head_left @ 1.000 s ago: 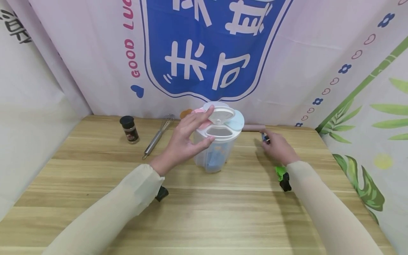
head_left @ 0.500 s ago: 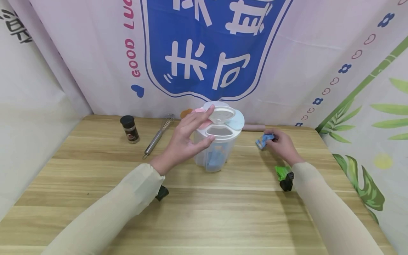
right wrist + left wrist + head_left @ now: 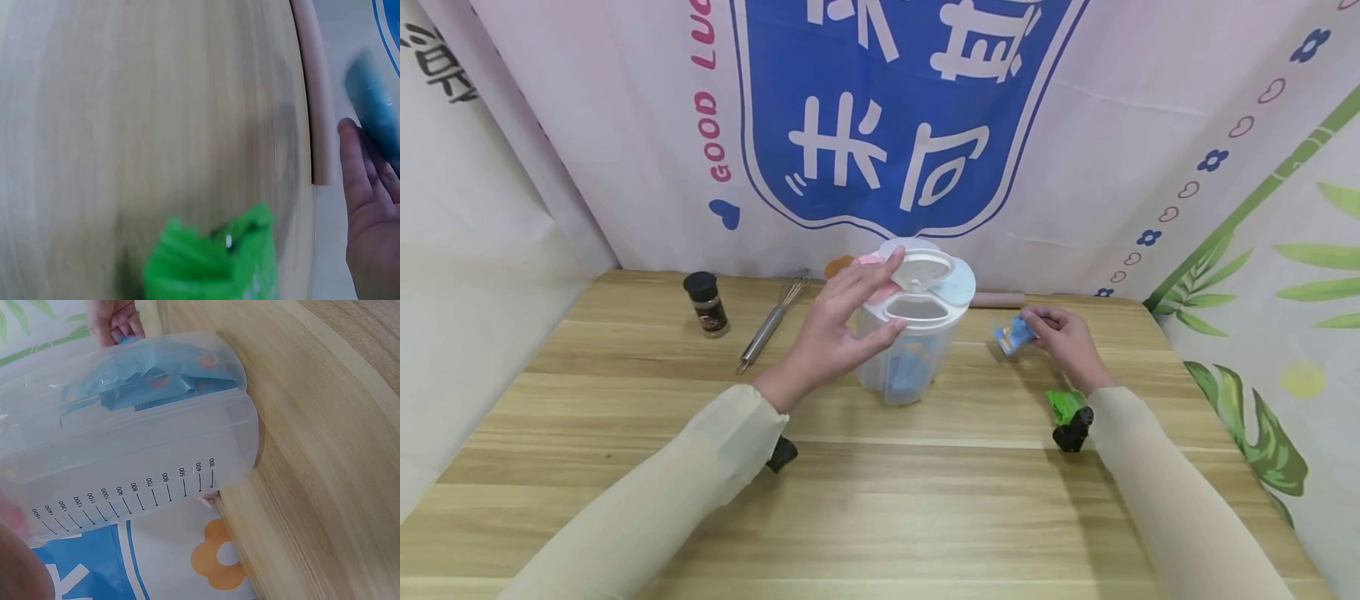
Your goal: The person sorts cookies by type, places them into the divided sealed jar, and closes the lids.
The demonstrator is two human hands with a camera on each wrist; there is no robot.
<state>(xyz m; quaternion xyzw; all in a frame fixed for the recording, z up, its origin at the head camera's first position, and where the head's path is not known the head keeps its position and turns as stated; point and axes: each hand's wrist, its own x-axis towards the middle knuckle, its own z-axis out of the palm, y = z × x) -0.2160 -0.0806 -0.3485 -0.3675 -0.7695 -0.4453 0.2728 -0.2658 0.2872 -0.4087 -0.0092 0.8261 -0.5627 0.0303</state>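
Head view: pinches a small blue packet (image 3: 1015, 336) between the thumb and curled fingers of the right hand (image 3: 1066, 340), apart from the clear container (image 3: 872, 371) and just right of it, near a green packet (image 3: 1063, 407) on the table (image 3: 880, 517). Rests the left hand (image 3: 835, 329) at the container's top, with thumb and fingers extended and spread wide around 1 opening with a raised flap (image 3: 923, 269), and with blue wrapping (image 3: 169, 372) showing through the wall in the left wrist view.

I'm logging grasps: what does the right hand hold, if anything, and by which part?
The right hand holds a blue packet by one end; the other end sticks out toward the container.
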